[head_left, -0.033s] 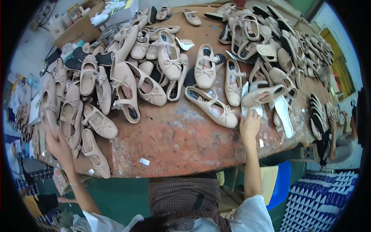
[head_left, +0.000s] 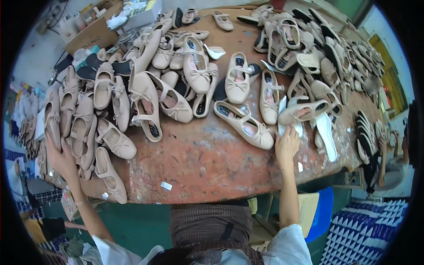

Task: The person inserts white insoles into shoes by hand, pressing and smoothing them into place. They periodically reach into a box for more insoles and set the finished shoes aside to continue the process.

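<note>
At the left edge of the table, my left hand [head_left: 63,162] reaches to the toe end of a beige ballet shoe [head_left: 52,112]. Its thumb stands apart from the fingers, and part of the fingers is hidden against the shoes. Right of centre, my right hand [head_left: 288,143] has its fingers bent and pressed together on a white flat piece [head_left: 297,129], which looks like an insole. A beige strapped shoe [head_left: 304,112] lies on its side just above those fingers. Beside them rests a longer white insole [head_left: 327,139]. A beige shoe with a bow [head_left: 245,126] lies left of my right hand.
Beige shoes crowd the reddish-brown table [head_left: 198,168] on the left and far right. Small white labels [head_left: 166,185] lie near its front edge. A cardboard box [head_left: 90,39] stands at the back left. A blue and yellow chair [head_left: 319,212] is below; another person [head_left: 391,170] sits at right.
The shoe at my left hand stands straighter among its neighbours, and that hand has shifted slightly downward from it. My right hand stays at the white piece. The whole view has shifted slightly.
</note>
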{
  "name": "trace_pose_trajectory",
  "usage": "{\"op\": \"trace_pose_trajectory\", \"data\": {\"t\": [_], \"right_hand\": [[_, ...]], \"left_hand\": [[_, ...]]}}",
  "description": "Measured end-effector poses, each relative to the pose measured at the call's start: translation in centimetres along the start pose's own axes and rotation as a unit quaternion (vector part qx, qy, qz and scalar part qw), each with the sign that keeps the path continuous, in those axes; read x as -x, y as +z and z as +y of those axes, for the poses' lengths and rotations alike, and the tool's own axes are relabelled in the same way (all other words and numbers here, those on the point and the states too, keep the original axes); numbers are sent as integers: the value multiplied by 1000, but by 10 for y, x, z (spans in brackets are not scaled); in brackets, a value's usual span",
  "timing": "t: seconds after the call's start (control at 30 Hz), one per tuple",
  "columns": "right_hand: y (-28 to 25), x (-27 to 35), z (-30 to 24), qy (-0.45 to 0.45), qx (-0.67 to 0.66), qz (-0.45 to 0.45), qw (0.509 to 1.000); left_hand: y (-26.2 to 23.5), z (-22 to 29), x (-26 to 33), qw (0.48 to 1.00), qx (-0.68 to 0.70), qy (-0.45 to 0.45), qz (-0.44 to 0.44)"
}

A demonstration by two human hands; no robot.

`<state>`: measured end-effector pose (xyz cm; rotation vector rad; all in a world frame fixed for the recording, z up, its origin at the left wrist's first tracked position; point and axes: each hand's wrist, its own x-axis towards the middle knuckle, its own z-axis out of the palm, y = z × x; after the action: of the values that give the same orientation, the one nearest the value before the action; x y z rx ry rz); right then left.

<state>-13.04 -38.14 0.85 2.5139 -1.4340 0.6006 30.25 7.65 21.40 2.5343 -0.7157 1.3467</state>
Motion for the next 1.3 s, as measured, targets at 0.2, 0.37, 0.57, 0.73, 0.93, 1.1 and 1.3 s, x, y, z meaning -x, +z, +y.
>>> {"op": "trace_pose_trajectory", "data": {"t": [0.2, 0.37, 0.57, 0.73, 0.93, 1.1, 1.3], "right_hand": [[18, -19, 8, 41, 64, -41, 996], [-43, -39, 17, -31, -83, -122, 989], [-117, -8, 35, 315, -656, -220, 649], [-47, 79, 30, 36, -244, -133, 960], [-57, 64, -34, 64, -203, -114, 971], [-74, 64, -22, 144, -299, -129, 934], [-138, 84, -101, -180, -342, -167, 907]], "left_hand": [[65, 186, -34, 930, 275, 215, -117], [164, 316, -33, 831, 221, 481, -171], [79, 357, -38, 682, 306, 399, -531], [-54, 303, 82, 678, 408, 275, -546], [-66, 271, 209, 764, 399, 5, -508], [-97, 219, 191, 888, 346, -57, -299], [-51, 162, 234, 823, 298, -219, -431]]}}
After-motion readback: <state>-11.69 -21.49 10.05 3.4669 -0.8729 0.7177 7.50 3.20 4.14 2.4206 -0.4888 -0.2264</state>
